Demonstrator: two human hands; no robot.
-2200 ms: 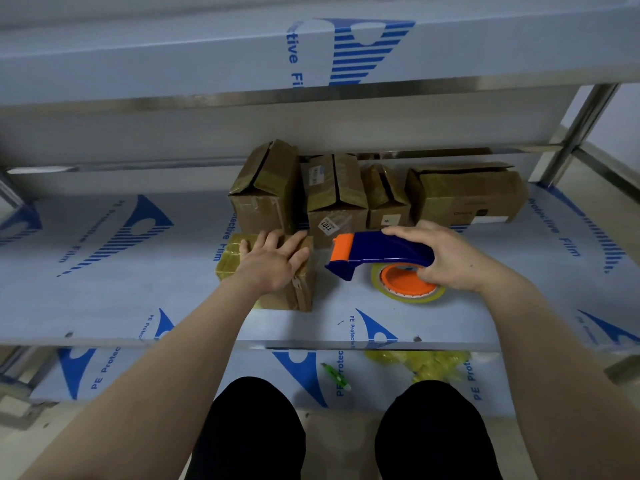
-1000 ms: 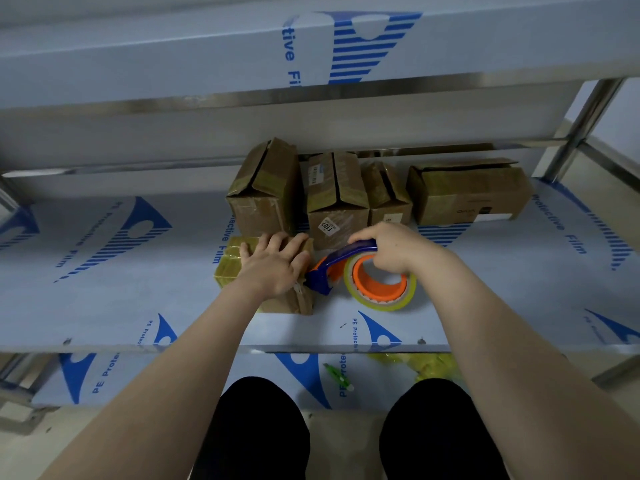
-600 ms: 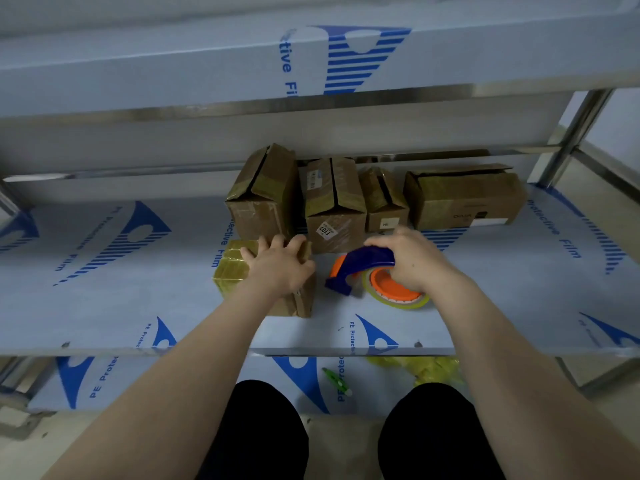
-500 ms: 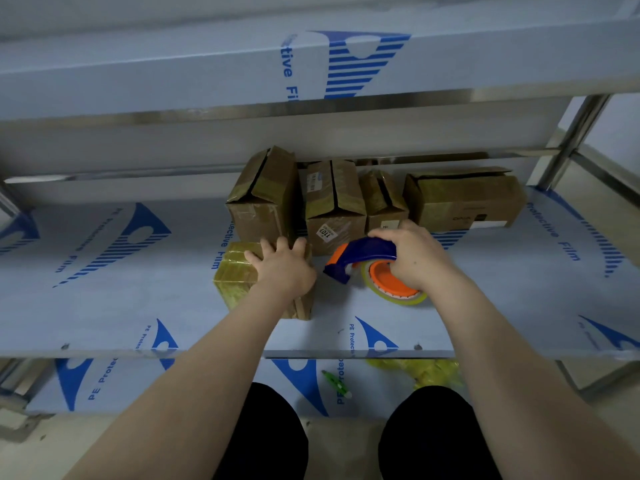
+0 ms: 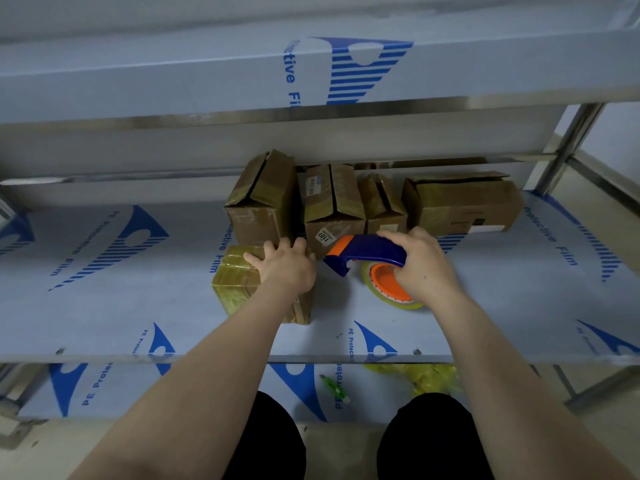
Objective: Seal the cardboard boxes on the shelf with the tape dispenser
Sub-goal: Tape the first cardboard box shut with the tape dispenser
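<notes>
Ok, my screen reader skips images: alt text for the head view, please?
A person's left hand rests on a tape-wrapped box on a shelf while the right hand grips a blue-and-orange tape dispenser beside it; four cardboard boxes stand behind.

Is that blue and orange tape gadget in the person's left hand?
No, the right hand grips the tape dispenser, while the left hand rests on a small tape-wrapped box.

Left hand (image 5: 285, 268) presses box (image 5: 235, 282); right hand (image 5: 424, 268) grips dispenser (image 5: 367, 251).
</notes>
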